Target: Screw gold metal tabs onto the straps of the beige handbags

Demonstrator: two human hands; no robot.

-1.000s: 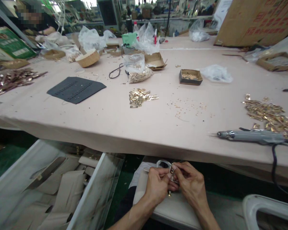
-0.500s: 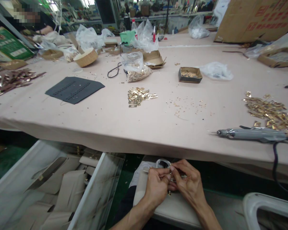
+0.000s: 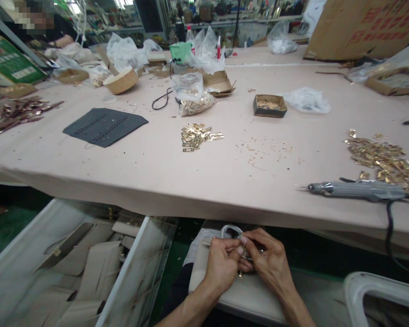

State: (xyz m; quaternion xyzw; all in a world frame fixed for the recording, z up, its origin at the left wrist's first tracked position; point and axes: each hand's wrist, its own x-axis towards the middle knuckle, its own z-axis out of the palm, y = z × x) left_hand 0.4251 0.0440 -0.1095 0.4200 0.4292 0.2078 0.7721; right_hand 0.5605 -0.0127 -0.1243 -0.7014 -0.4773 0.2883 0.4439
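Working low, under the near edge of the counter (image 3: 191,181), over a cream bag piece (image 3: 238,295) lying across the lap. Left hand (image 3: 223,265) curled nearly closed, thumb and forefinger pinching a small metal fitting (image 3: 242,254). Right hand (image 3: 269,263) curled the same way, fingertips nipping that fitting from the other side, so that both sets of fingertips meet on it. Fitting sits at the top edge of the cream bag piece, just under a pale handle loop (image 3: 230,229); hidden too much by fingers to tell its exact shape or how it joins the piece.

Judging by the grip: seating or aligning the fitting by hand on the cream bag piece. Calls for a steady pinch and a small, careful adjustment, keeping the fitting square to the edge; an electric screwdriver (image 3: 357,190) lies untouched on the counter, well to the right of the hands.

Also on the counter: a heap of gold fittings (image 3: 197,136) in the middle, a wider scatter of gold parts (image 3: 381,159) at the right, a small open box (image 3: 270,106), a dark mat (image 3: 104,126). Beside the lap, at the left, a clear bin (image 3: 71,263) holding cream cut pieces.

Writing: red print on a big cardboard box (image 3: 361,27) at the far right, too blurred to read. White lettering on a green carton (image 3: 10,61) at the far left, also not legible. No brand readable anywhere.
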